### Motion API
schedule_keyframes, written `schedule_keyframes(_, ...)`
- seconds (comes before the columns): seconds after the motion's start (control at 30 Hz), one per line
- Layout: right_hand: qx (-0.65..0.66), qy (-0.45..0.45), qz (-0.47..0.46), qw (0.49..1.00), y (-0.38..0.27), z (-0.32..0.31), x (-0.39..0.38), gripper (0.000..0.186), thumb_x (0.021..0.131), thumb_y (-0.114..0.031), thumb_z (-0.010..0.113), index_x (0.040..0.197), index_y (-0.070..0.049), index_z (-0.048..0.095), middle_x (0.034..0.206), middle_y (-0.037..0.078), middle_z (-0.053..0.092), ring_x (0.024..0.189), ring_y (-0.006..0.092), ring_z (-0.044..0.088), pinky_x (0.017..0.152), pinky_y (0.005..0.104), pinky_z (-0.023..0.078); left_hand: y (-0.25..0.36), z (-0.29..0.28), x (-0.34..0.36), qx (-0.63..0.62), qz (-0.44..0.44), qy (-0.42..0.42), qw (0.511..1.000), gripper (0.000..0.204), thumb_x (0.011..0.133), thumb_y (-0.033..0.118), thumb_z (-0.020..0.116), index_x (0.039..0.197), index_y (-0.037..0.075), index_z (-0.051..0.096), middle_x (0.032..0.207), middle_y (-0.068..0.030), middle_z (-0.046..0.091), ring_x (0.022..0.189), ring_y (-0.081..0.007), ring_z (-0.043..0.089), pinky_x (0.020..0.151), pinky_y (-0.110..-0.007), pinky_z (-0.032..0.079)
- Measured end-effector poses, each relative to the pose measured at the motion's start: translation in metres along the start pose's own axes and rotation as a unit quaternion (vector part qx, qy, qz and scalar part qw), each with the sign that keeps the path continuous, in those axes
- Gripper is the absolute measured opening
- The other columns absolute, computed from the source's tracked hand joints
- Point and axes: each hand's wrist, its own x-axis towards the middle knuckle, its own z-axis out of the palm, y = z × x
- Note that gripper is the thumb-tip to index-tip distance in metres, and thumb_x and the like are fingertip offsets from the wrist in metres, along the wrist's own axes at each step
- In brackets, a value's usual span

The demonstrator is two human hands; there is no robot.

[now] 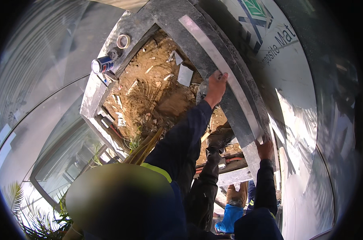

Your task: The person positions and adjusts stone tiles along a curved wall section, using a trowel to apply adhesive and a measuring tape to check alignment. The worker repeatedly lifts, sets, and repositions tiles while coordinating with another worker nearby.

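Observation:
A long, flat metal straightedge [217, 60] lies along a dark grey stone slab [177, 28] that borders a patch of soil. My left hand [216, 89] is closed on the straightedge near its middle, thumb and fingers at its inner edge. At the near end of the bar, my right hand [264, 149] has its fingers closed around the tip. Both arms are in dark sleeves. Something clear, like plastic, sits just beside my left hand, partly hidden by it.
Loose soil [149, 76] with scraps and broken pieces fills the framed bed. On the left border stand a tape roll [123, 41] and a blue can [102, 64]. An orange pipe [234, 159] runs near my foot. A white lettered wall [297, 104] rises to the right; blue fabric [231, 218] shows below.

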Motion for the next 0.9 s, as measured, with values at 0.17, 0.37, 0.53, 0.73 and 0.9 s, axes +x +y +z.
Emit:
schedule_keyframes(0.17, -0.026, 0.069, -0.085, 0.994, -0.04, 0.046, -0.006, 0.037, 0.082, -0.028, 0.078, 0.108, -0.008, 0.061, 0.099, 0.015, 0.062, 0.089, 0.0403, 0.066, 0.073, 0.0533, 0.052, 0.02, -0.071, 0.038, -0.036, 0.034, -0.005, 0.999, 0.031, 0.105, 0.024, 0.06, 0.121, -0.002, 0.063, 0.104, -0.0014, 0.063, 0.092, -0.0129, 0.057, 0.085, -0.035, 0.047)
schedule_keyframes(0.37, -0.038, 0.158, -0.143, 0.976, -0.093, 0.07, 0.039, 0.04, 0.081, -0.036, 0.075, 0.109, -0.009, 0.062, 0.101, 0.018, 0.058, 0.075, 0.0427, 0.064, 0.062, 0.0544, 0.05, 0.053, -0.108, 0.11, 0.238, 0.126, 0.084, 0.959, 0.03, 0.1, 0.023, 0.065, 0.099, -0.008, 0.066, 0.079, -0.0059, 0.062, 0.075, -0.0137, 0.055, 0.068, -0.034, 0.044)
schedule_keyframes(0.53, -0.008, 0.165, -0.164, 0.973, -0.129, 0.06, 0.053, 0.039, 0.078, -0.033, 0.077, 0.106, -0.009, 0.063, 0.1, 0.016, 0.057, 0.08, 0.0417, 0.065, 0.063, 0.0543, 0.05, 0.07, -0.11, 0.146, 0.361, 0.298, 0.2, 0.861, 0.056, 0.091, 0.027, 0.073, 0.124, -0.016, 0.058, 0.098, -0.0289, 0.063, 0.1, -0.042, 0.061, 0.088, -0.048, 0.047)
schedule_keyframes(0.73, 0.026, 0.19, -0.153, 0.969, -0.164, 0.058, 0.074, 0.037, 0.078, -0.031, 0.078, 0.106, -0.009, 0.065, 0.1, 0.014, 0.057, 0.082, 0.0407, 0.066, 0.063, 0.0528, 0.051, 0.092, -0.107, 0.19, 0.35, 0.252, 0.214, 0.876, 0.072, 0.087, 0.036, 0.077, 0.132, -0.015, 0.053, 0.128, -0.0365, 0.051, 0.122, -0.0488, 0.051, 0.106, -0.049, 0.04)
schedule_keyframes(0.9, 0.052, 0.208, -0.157, 0.964, -0.165, 0.065, 0.079, 0.036, 0.078, -0.029, 0.078, 0.106, -0.009, 0.066, 0.099, 0.014, 0.057, 0.079, 0.0395, 0.066, 0.063, 0.0518, 0.051, 0.093, -0.118, 0.195, 0.386, 0.218, 0.188, 0.877, 0.064, 0.09, 0.042, 0.076, 0.124, -0.008, 0.06, 0.127, -0.0264, 0.05, 0.116, -0.0385, 0.056, 0.097, -0.046, 0.047)
